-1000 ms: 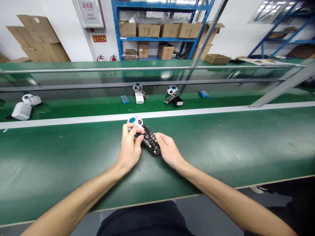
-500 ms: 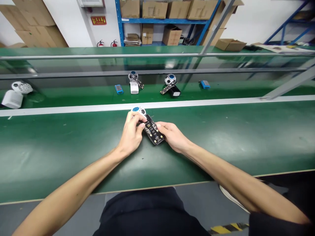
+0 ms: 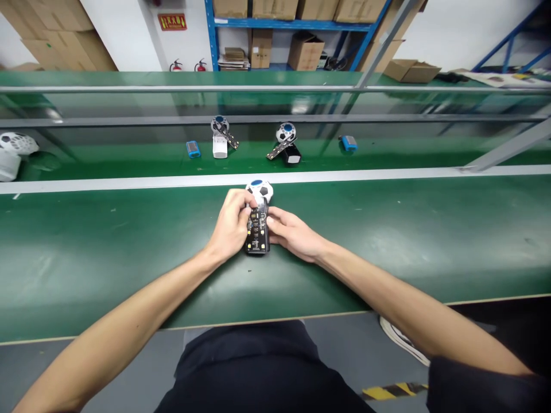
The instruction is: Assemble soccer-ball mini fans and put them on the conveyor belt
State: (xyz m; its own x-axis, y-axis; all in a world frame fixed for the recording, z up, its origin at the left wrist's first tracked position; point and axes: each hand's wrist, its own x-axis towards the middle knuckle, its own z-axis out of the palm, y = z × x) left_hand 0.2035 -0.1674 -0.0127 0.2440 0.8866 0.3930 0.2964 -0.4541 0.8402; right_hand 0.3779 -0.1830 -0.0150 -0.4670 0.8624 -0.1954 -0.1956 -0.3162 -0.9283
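Observation:
A black circuit board (image 3: 257, 232) with small yellow-white parts is held over the green bench, its long side pointing toward me. My left hand (image 3: 235, 223) grips its upper left side, thumb and fingers closed on it. From the right, my right hand (image 3: 293, 230) pinches the board's other long edge. Just beyond the board's far end is a round white and black football-patterned piece (image 3: 260, 189) with a blue centre. Whether the board is joined to that piece is hidden by my left fingers.
Behind a white strip (image 3: 172, 182) lie two blue battery packs (image 3: 193, 149), and two football-patterned pieces with boards, one by a white case (image 3: 220, 146), the other by a black case (image 3: 291, 154). White parts (image 3: 17, 143) sit far left. A metal post (image 3: 508, 146) slants at right.
The board has turned from a slant to nearly straight toward me, and the football-patterned piece now shows to its far end's right. Both hands stay on the board. The view has shifted slightly.

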